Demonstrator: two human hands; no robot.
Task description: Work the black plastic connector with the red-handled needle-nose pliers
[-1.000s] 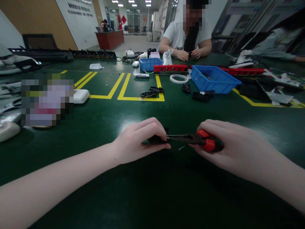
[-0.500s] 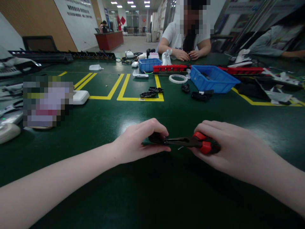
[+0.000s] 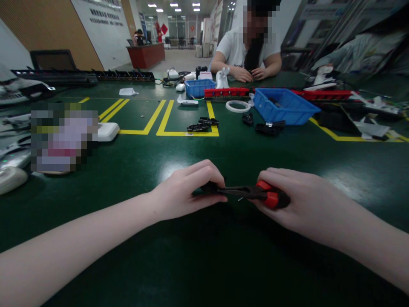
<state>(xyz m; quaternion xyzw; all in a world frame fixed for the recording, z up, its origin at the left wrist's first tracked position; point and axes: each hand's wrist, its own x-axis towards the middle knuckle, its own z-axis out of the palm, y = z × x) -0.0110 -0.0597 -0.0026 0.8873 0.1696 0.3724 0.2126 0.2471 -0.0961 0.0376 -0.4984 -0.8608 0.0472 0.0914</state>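
Note:
My right hand (image 3: 292,194) is closed round the red and black handles of long-nosed pliers (image 3: 247,192). Their dark jaws point left and reach my left hand (image 3: 191,189). Between its thumb and fingers, my left hand pinches a small black part (image 3: 207,188), mostly covered by the fingers, so its exact kind is unclear. The plier tips meet this part at my fingertips; whether they grip it I cannot tell. A thin pale sliver (image 3: 240,199) shows just below the jaws. Both hands are over the green table (image 3: 198,264).
Several black parts (image 3: 203,124) lie near yellow tape lines. Further right are a white tape roll (image 3: 238,106), more black pieces (image 3: 270,128) and a blue bin (image 3: 284,106). A phone (image 3: 64,140) and a white case (image 3: 108,131) lie left. A co-worker (image 3: 246,55) sits opposite.
My right hand and the pliers have shifted slightly left and down, the handles tilting a little. My left hand keeps its pinch on the black part, almost unmoved.

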